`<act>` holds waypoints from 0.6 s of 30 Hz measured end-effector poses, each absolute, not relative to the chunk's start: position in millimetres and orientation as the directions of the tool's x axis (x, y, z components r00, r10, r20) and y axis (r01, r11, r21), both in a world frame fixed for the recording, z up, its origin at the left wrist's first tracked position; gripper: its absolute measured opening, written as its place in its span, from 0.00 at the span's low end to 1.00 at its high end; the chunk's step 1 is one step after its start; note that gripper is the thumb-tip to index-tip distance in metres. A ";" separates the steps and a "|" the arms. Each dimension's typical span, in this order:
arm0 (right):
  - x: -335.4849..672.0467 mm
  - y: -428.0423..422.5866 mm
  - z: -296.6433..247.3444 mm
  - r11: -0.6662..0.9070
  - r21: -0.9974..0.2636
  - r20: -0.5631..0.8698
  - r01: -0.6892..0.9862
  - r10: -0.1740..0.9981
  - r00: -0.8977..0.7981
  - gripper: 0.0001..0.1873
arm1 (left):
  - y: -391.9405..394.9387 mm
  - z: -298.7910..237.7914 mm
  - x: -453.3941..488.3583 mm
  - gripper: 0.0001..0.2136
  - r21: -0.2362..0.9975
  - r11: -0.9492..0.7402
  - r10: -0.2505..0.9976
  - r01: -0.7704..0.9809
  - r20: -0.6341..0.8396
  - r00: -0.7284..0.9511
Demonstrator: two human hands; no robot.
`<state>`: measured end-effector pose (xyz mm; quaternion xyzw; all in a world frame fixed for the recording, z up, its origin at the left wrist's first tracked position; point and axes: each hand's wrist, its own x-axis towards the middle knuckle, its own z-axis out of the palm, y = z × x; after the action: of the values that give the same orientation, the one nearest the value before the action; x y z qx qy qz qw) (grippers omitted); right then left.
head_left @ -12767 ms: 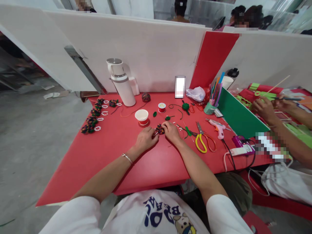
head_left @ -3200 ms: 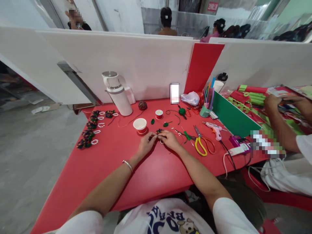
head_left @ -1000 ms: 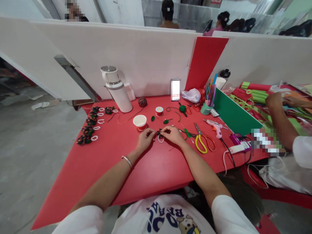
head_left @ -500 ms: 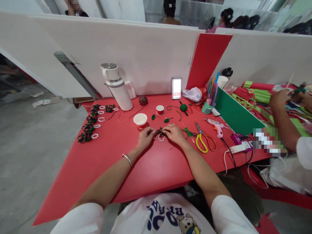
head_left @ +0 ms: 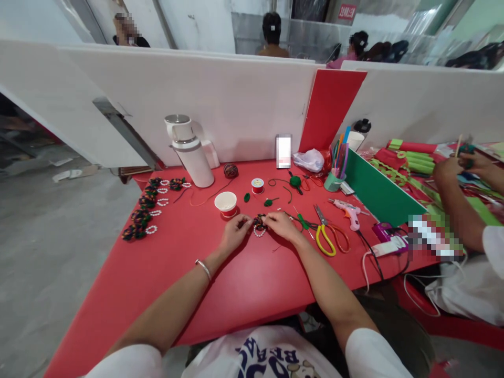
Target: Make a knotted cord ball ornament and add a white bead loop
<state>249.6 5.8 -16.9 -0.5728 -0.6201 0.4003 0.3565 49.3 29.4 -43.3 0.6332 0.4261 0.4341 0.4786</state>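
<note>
Between my two hands, low over the red table (head_left: 236, 294), is a dark multicoloured yarn ornament (head_left: 259, 221) with a loop of white beads (head_left: 259, 232) hanging toward me. My left hand (head_left: 236, 231) pinches its left side, fingers closed. From the right, my right hand (head_left: 280, 224) grips the other side with thumb and fingertips; the exact hold is partly hidden. Just beyond my left hand stands a paper cup (head_left: 226, 203) with white contents. Close to my right hand lie a green-handled tool (head_left: 301, 218) and yellow-and-orange-handled scissors (head_left: 325, 236).
Several finished-looking yarn ornaments (head_left: 147, 202) line the left edge. A white thermos (head_left: 192, 160), yarn ball (head_left: 230, 170), thread spool (head_left: 257, 186) and phone (head_left: 283, 150) stand behind. At right are a pink glue gun (head_left: 350, 212), pen cup (head_left: 334, 181), green divider (head_left: 384, 184) and a co-worker's hands (head_left: 452, 168).
The head view has tilted up slightly, so everything sits lower in the picture. Both hands stay on the yarn ornament, with only small finger shifts.
</note>
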 end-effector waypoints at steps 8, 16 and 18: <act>242.7 5.7 -18.0 -0.280 -0.957 -0.269 -0.078 0.955 -0.122 0.15 | 28.6 -44.3 48.1 0.13 0.966 -0.238 0.893 0.105 0.175 0.416; 231.2 4.8 -25.8 -0.087 -0.992 -0.095 0.086 0.991 -0.093 0.10 | 27.8 -43.1 49.2 0.14 0.975 -0.199 0.891 0.104 0.136 0.433; 230.6 3.9 -27.5 0.003 -0.982 -0.014 0.191 0.996 -0.088 0.10 | 28.2 -44.3 49.4 0.14 0.975 -0.196 0.890 0.109 0.130 0.436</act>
<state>230.6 3.9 -27.5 -0.5243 -0.5661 0.4726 0.4257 49.4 28.2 -44.3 0.6736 0.3708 0.3798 0.5143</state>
